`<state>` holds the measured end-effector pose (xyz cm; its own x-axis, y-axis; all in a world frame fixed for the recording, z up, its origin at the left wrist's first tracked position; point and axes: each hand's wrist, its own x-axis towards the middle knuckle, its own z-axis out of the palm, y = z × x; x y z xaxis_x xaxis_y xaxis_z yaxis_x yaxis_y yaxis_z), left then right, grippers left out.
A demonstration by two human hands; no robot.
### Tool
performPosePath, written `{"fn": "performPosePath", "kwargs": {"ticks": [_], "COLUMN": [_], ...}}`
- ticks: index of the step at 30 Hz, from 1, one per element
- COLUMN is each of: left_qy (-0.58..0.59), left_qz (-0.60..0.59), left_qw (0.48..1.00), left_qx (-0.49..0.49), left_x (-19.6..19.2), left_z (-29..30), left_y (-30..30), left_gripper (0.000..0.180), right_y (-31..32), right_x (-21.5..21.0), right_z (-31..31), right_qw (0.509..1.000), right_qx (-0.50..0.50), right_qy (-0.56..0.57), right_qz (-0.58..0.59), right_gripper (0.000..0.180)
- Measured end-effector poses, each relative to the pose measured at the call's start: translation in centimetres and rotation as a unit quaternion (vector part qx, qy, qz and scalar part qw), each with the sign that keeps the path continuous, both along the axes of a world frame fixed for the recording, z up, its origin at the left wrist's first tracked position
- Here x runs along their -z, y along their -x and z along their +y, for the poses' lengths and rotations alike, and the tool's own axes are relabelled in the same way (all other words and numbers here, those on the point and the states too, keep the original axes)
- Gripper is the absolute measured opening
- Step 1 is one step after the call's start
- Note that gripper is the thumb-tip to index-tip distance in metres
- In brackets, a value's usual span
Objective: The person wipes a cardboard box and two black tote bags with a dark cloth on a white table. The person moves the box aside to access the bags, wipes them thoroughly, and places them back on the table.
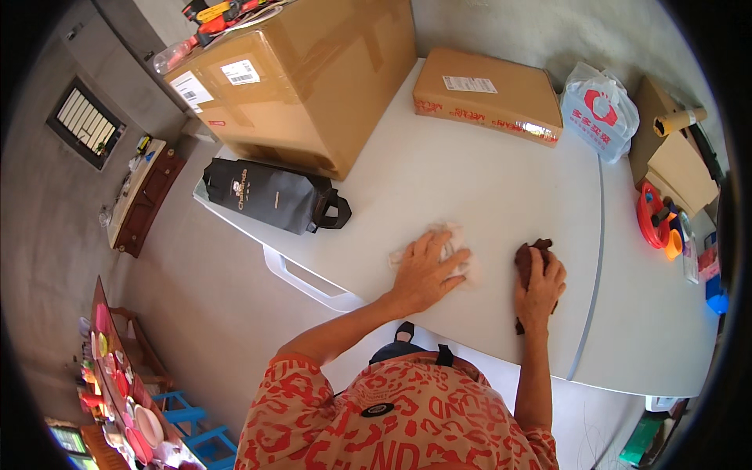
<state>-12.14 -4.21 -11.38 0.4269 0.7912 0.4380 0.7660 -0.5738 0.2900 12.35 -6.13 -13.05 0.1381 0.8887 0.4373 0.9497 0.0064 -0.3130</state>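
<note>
My left hand (pixel 427 274) lies with its fingers spread over a crumpled whitish cloth (pixel 453 244), pressing it to the white tabletop (pixel 486 188). Slight blur around this pale cloth hides its exact edges; it could be a paper tissue. To the right, my right hand (pixel 539 294) has its fingers curled over a bunched dark brown cloth (pixel 525 262), which also rests on the table. Parts of the brown cloth stick out above and below that hand.
A large cardboard box (pixel 313 78) and a black paper bag (pixel 270 196) stand at the left. Farther back lie a flat carton (pixel 486 94) and a white plastic bag (pixel 599 113). A red plastic basket (pixel 652 215) sits at the right, beyond a table seam.
</note>
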Motion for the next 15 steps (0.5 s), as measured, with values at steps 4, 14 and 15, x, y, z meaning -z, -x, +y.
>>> {"fn": "performPosePath", "kwargs": {"ticks": [4,14,15], "left_qy": [-0.040,-0.056,-0.079], "left_qz": [-0.008,-0.081,-0.110], "left_qw": [0.999,0.995,0.989], "left_qx": [0.023,-0.031,-0.053], "left_x": [0.5,-3.1,-2.9], "left_z": [-1.5,-2.3,-1.9], "left_y": [-1.8,-0.7,0.5], "left_gripper": [0.049,0.062,0.063], "right_y": [0.6,0.8,0.7], "right_x": [-0.9,-1.2,-0.9], "right_z": [-1.0,-1.3,-1.2], "right_qw": [0.995,0.993,0.990], "right_qx": [-0.096,-0.115,-0.129], "right_qy": [0.009,-0.001,-0.020], "right_qz": [0.015,0.017,0.045], "right_gripper": [0.062,0.056,0.056]}}
